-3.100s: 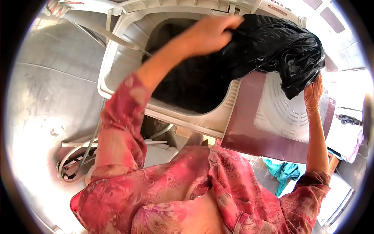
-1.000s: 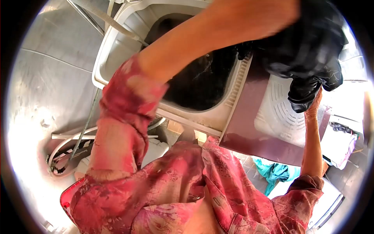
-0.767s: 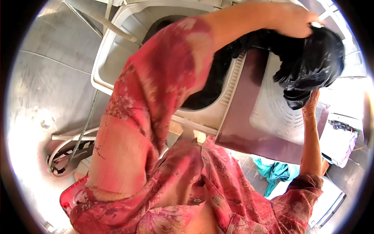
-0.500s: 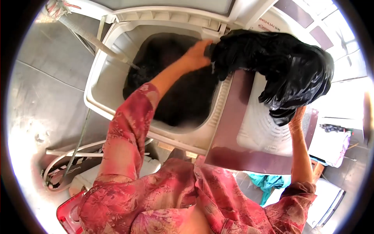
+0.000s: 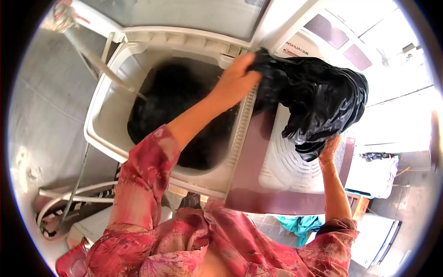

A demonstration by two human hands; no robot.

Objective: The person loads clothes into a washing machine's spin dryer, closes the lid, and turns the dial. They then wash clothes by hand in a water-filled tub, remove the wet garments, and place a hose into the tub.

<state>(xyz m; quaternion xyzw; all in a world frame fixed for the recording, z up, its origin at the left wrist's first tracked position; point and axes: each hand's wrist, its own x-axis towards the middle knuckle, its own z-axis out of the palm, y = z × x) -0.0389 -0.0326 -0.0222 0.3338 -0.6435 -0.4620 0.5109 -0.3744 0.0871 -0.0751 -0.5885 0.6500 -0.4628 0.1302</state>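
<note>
A bundled black garment [image 5: 323, 92], shiny as if wet, hangs over the closed right half of a twin-tub washing machine. My left hand [image 5: 240, 76] is closed on the garment's left end, at the tub's right rim. Beneath the bundle's lower right side, my right hand [image 5: 329, 150] holds it up; the cloth hides most of its fingers. To the left is the open wash tub [image 5: 110, 101], with dark water and dark, blurred contents inside.
A ribbed grey hose [image 5: 97, 60] reaches down into the tub. Behind the tub stands the raised lid [image 5: 184, 14]. The round-patterned translucent spin cover [image 5: 290, 161] lies below the garment. Turquoise cloth [image 5: 302, 226] shows beyond the machine's front edge.
My left hand has moved right, away from the tub, with the garment's end. The bundle is drawn closer together between my hands. The whole view has shifted slightly.
</note>
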